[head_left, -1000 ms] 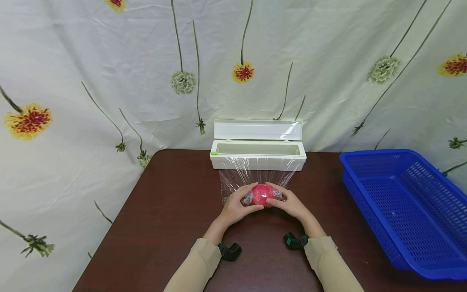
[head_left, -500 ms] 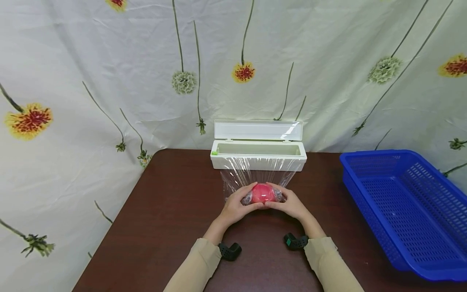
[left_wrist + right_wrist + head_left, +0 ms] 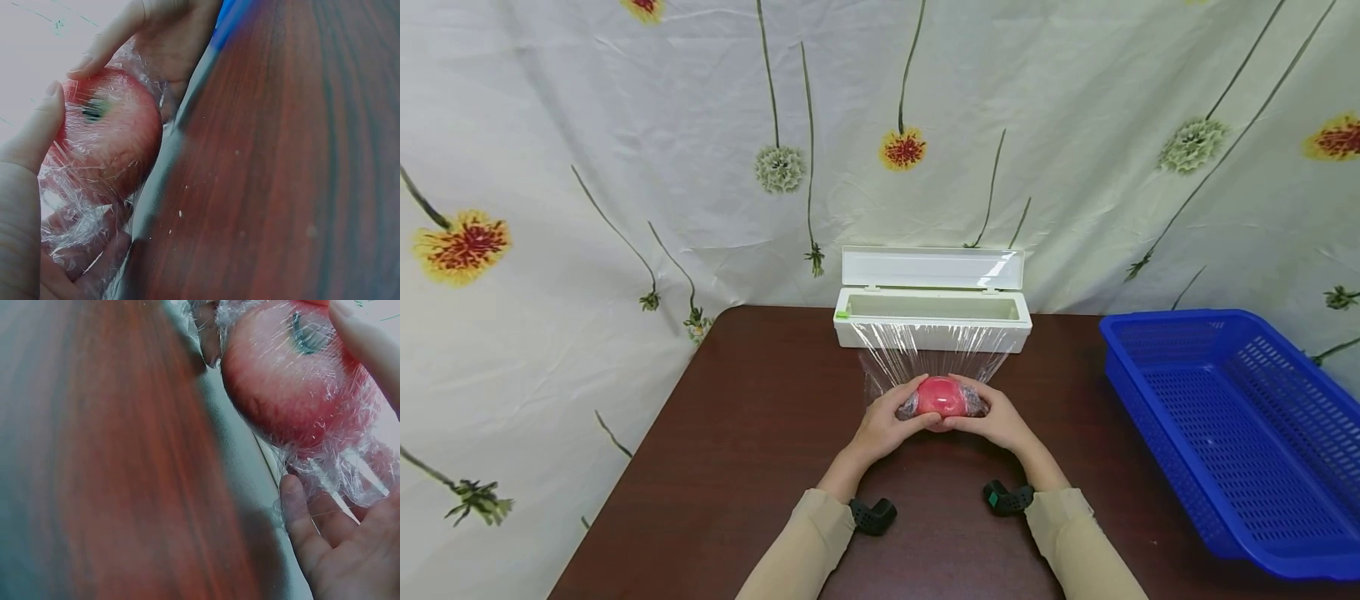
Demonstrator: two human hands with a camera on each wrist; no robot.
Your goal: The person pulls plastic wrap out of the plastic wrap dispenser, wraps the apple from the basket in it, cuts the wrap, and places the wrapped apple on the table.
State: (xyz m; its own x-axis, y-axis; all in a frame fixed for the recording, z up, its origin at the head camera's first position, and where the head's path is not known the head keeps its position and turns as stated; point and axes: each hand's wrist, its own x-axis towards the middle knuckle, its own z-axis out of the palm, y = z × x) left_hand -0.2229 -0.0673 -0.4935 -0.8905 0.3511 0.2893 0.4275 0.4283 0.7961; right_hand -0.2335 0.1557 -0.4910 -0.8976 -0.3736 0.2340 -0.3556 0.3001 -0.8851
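Observation:
Both hands hold a red apple (image 3: 942,397) wrapped in clear cling film, in front of the cling film box. My left hand (image 3: 880,427) grips its left side, and my right hand (image 3: 1000,421) grips its right side, thumbs on the near face. From the apple a stretched sheet of cling film (image 3: 925,354) runs back to the front edge of the white box (image 3: 932,335), whose lid stands up. The left wrist view shows the apple's stem hollow (image 3: 94,111) under the film. Bunched film (image 3: 340,472) gathers at the apple's side by the right fingers (image 3: 297,506).
A blue plastic basket (image 3: 1232,533) stands at the right of the dark brown table (image 3: 737,467). Behind the table hangs a white cloth (image 3: 700,108) with printed flowers. A black band (image 3: 872,517) sits on each wrist.
The apple has turned a little between the hands, and the thumbs have shifted along its near face. The film's left edge has drawn inward toward the apple.

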